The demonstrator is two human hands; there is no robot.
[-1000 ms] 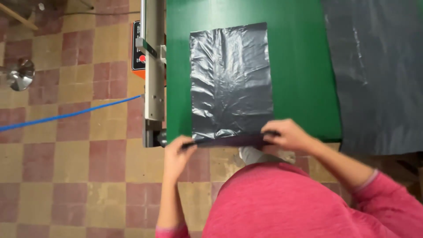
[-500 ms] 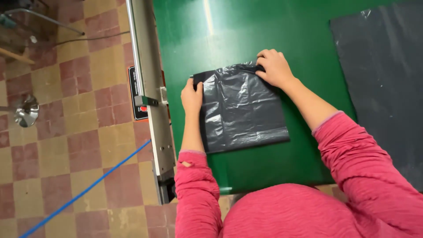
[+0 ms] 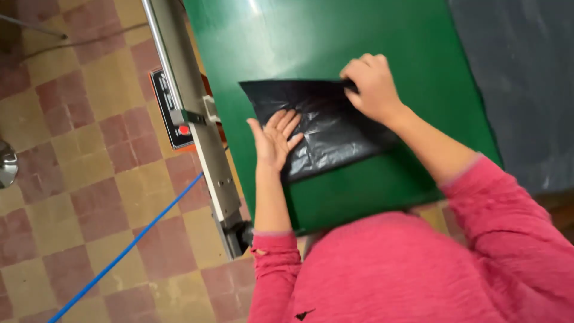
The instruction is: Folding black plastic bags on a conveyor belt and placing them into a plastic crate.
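Note:
A black plastic bag (image 3: 326, 125), folded in half, lies flat on the green table (image 3: 359, 36). My left hand (image 3: 274, 139) rests palm down with fingers spread on the bag's near left part. My right hand (image 3: 372, 87) presses on the bag's far right corner at the fold, fingers curled over the edge. Both arms wear pink sleeves.
A metal rail with a control box and red button (image 3: 179, 113) runs along the table's left edge. A dark plastic sheet (image 3: 526, 90) lies to the right of the table. A blue hose (image 3: 125, 251) crosses the checkered tile floor.
The long bag was folded away from me in half. My left hand has since slid from the far left corner to the near left part, now lying flat; the right hand stays at the fold.

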